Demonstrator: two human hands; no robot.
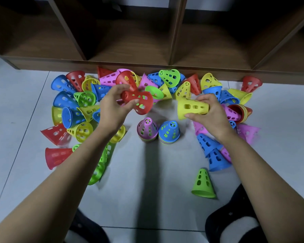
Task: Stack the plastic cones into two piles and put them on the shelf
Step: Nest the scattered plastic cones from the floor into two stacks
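Note:
Several perforated plastic cones in red, blue, yellow, green and pink lie scattered on the floor in front of a brown wooden shelf [130,62]. My left hand [112,104] grips a red cone [140,102] held on its side. My right hand [211,113] holds a yellow cone [189,107], also sideways. Below the hands stand two short upright piles side by side: one topped by a pink cone [147,128], the other topped by a blue cone [169,131].
A single green cone [203,184] stands upright near my right forearm. A heap of cones lies left [70,106] and another right [235,109]. My knees in dark trousers show at the bottom. The floor is pale grey tile [147,181].

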